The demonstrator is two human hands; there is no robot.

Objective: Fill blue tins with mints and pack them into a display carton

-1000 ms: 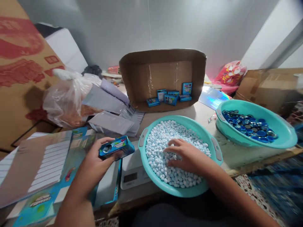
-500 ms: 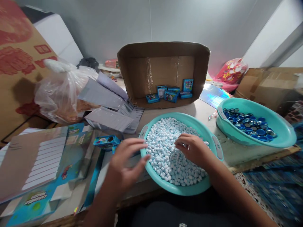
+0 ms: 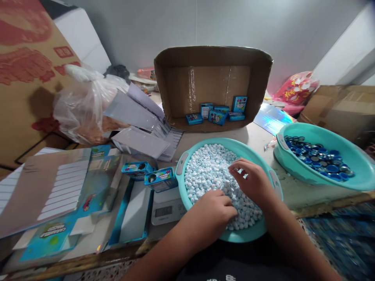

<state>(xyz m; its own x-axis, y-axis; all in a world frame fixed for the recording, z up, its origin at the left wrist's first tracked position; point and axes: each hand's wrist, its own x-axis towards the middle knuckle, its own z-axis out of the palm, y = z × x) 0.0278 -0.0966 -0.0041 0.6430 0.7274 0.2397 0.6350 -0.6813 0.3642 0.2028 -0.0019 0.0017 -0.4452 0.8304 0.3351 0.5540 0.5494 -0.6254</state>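
Note:
A turquoise basin [image 3: 230,143] with grey-tabbed handles holds a heap of small pale blue and white candies [image 3: 202,166]. My left hand [image 3: 215,210] rests on the near side of the heap, its fingers curled down among the candies and their tips hidden. Over the right part of the heap is my right hand [image 3: 252,181], fingers bent toward the thumb in a pinch; what they hold is too small to make out. Left of the basin, a small blue candy box [image 3: 161,180] with a round dark spot stands behind a digital scale [image 3: 164,212]. A similar box [image 3: 136,169] is beside it.
An open cardboard carton [image 3: 211,89] at the back holds several blue boxes [image 3: 217,116]. Another turquoise basin [image 3: 360,164] at the right contains blue and silver round lids [image 3: 319,160]. Flattened printed cartons [image 3: 58,187] and a long blue-edged tray [image 3: 136,214] lie left.
My left hand has moved right, from beside the basin's left rim into the candies, uncovering the scale and box. My right hand stays over the heap. The view has shifted slightly.

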